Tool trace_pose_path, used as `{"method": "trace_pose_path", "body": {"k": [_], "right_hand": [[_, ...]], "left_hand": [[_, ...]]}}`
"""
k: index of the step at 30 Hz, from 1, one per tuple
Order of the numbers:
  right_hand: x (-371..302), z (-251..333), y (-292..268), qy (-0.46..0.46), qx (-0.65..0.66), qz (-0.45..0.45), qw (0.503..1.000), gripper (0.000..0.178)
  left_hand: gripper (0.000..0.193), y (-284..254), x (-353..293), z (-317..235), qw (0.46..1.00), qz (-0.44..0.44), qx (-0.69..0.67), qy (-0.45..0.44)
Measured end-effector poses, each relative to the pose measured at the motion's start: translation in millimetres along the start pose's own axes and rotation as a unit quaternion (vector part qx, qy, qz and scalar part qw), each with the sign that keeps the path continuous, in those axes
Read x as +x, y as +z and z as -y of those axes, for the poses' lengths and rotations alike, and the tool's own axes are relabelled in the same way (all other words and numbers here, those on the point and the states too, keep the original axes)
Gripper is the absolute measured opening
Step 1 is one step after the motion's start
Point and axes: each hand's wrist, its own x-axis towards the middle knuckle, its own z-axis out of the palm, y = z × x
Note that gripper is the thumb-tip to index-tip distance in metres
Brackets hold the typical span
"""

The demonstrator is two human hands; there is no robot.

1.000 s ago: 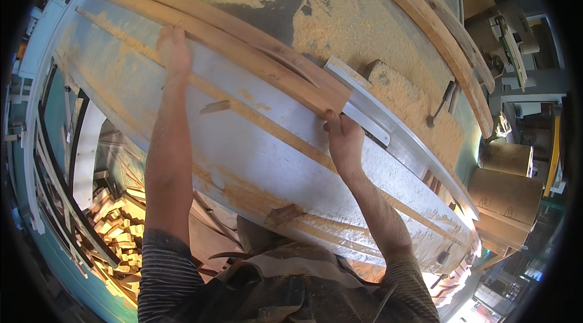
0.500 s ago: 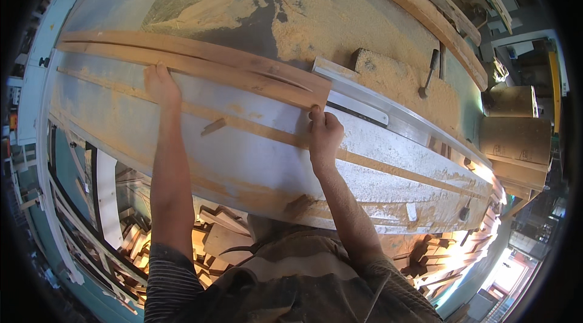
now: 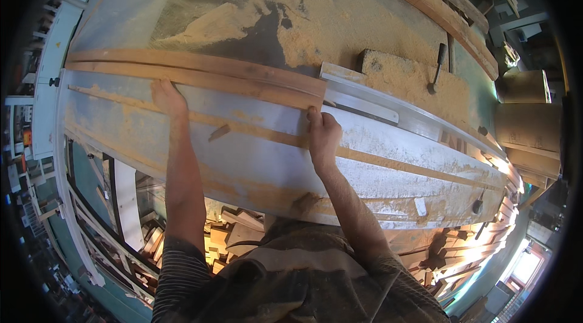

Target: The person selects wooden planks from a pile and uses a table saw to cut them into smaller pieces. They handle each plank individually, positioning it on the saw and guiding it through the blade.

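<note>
A long brown wooden board (image 3: 243,89) lies across the dusty metal machine table (image 3: 261,159), with a dark lengthwise line along it. My left hand (image 3: 169,97) is at the board's near edge, left of its middle, fingers closed against it. At the right end, my right hand (image 3: 324,135) has its fingers curled and its thumb against the near corner. A pale metal fence (image 3: 419,113) starts beside that end and runs off to the right. On the table between my arms rests a small wood offcut (image 3: 219,132).
Sawdust (image 3: 346,13) covers the far side, around a dusty block (image 3: 395,68) and a black-handled lever (image 3: 437,68). Long timbers (image 3: 425,4) lie at the far right edge. Wood scraps (image 3: 243,223) are piled below the near edge; cardboard boxes (image 3: 527,122) stand at the right.
The board has slid a little left past the fence's end, with both hands staying on it. Its dark lengthwise line now reaches closer to the right end. The whole view has shifted slightly.
</note>
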Motion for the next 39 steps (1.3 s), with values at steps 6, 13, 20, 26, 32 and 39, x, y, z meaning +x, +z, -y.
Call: {"method": "trace_pose_path", "body": {"k": [6,13,20,26,32,39], "right_hand": [[-4,9,12,-0.019,0.018,0.026,0.999,0.045],[-99,154,-12,-0.248,0.031,0.132,0.959,0.017],[-24,256,163,-0.568,-0.234,0.102,0.783,0.017],[-16,304,268,-0.532,-0.352,0.283,0.716,0.043],[8,306,283,-0.561,-0.286,0.417,0.655,0.056],[18,313,281,-0.458,-0.274,0.487,0.692,0.055]], "left_hand": [[0.045,2,19,21,1.000,-0.005,-0.022,-0.008],[0.049,-15,22,52,0.994,-0.050,0.055,-0.076],[0.036,-75,45,35,0.995,0.030,-0.087,-0.028],[0.028,-160,78,115,0.996,0.037,-0.038,0.069],[0.031,-185,90,189,0.990,0.118,0.045,-0.066],[0.031,-197,100,172,0.992,0.090,0.036,-0.076]]}}
